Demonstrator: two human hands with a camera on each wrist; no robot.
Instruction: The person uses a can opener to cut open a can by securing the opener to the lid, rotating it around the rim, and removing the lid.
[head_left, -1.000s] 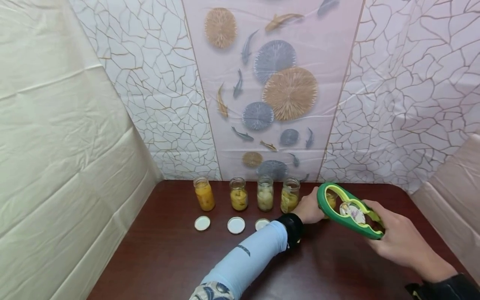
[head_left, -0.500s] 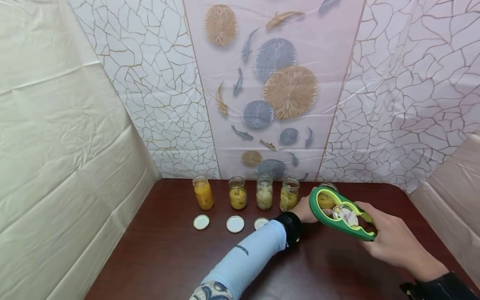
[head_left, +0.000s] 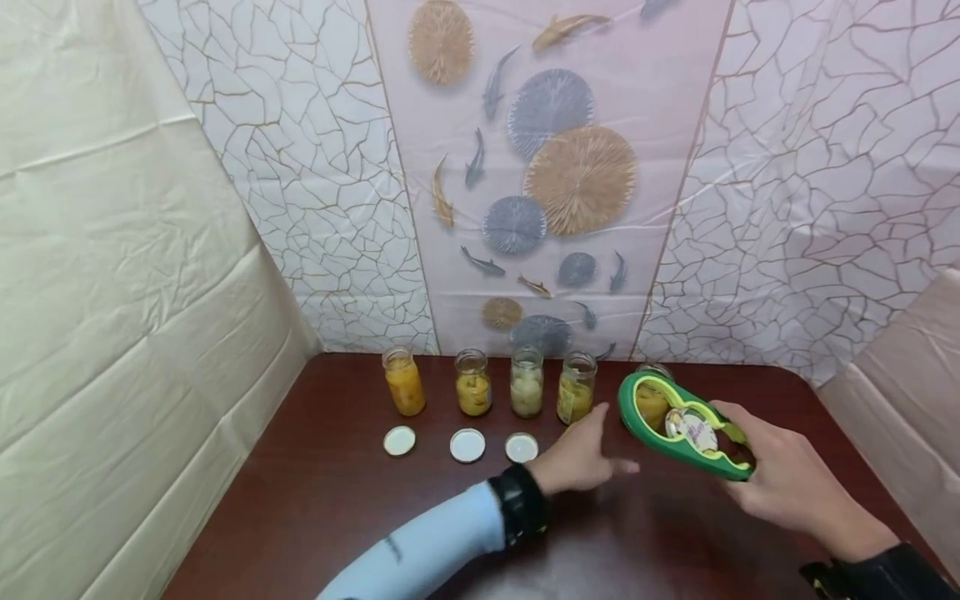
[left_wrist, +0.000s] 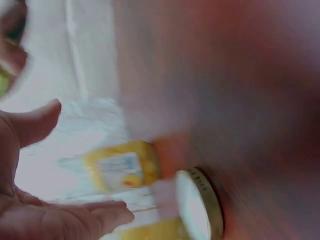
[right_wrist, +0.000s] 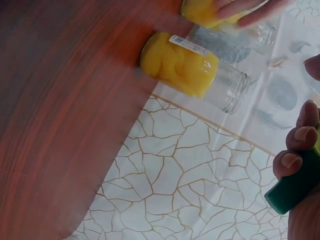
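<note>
My right hand point(head_left: 783, 471) grips a green jar opener point(head_left: 678, 450) with lime-green scalloped inner edges. A printed jar lid point(head_left: 692, 430) sits inside the opener's opening. Behind its far end stands an uncapped glass jar of yellow fruit point(right_wrist: 180, 67), partly hidden in the head view. My left hand point(head_left: 581, 458) is apart from that jar, fingers extended and thumb spread, holding nothing. It hovers near a labelled jar of yellow fruit point(head_left: 576, 396) and an upturned lid point(head_left: 521, 447). The left wrist view shows its spread thumb and straight fingers.
Farther left stand three open jars: pale contents point(head_left: 527, 390), yellow chunks point(head_left: 473, 390) and orange-yellow fruit point(head_left: 405, 387). Two more lids lie upturned before them, one left point(head_left: 399, 441) and one middle point(head_left: 467, 446). A patterned cloth wall point(head_left: 517, 275) rises behind the dark table point(head_left: 315, 492).
My left hand has let go of the rightmost jar and moved left and back toward me. The opener, with the lid inside, shifted slightly left, then stayed nearly still.
</note>
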